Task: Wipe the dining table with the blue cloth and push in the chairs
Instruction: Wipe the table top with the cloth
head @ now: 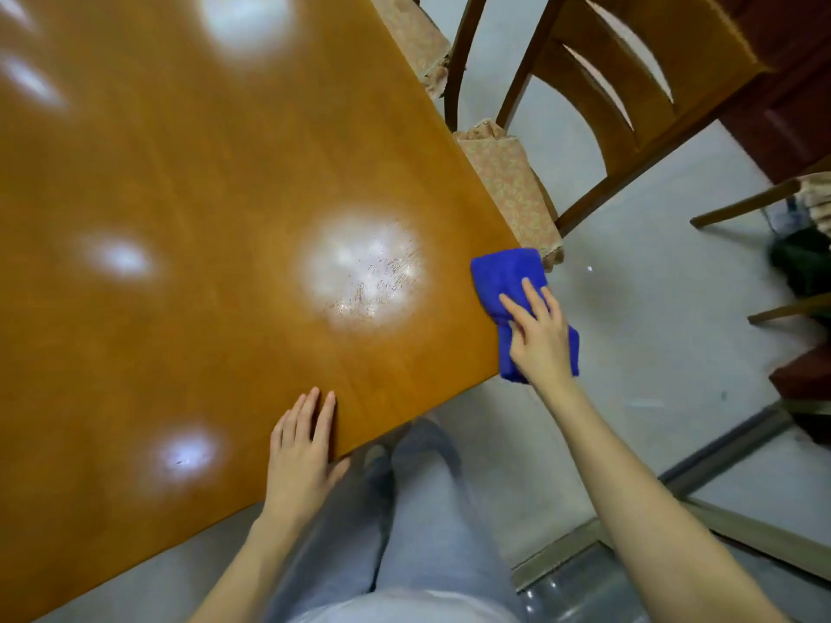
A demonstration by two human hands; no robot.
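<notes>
While the left hand (300,456) lies flat on the near edge of the desk (189,182), fingers straight, side by side and holding nothing, the right hand (537,335) presses the blue cloth (506,274) down at the desk's right corner. Right fingers (533,294) are extended and slightly spread on top of the cloth, not curled round it; the bunched cloth lies directly beneath them, sticking out past the fingertips and also behind the palm, overhanging the corner. Just beyond the fingertips stands a wooden chair (629,83), its cushioned seat partly under the desk edge.
</notes>
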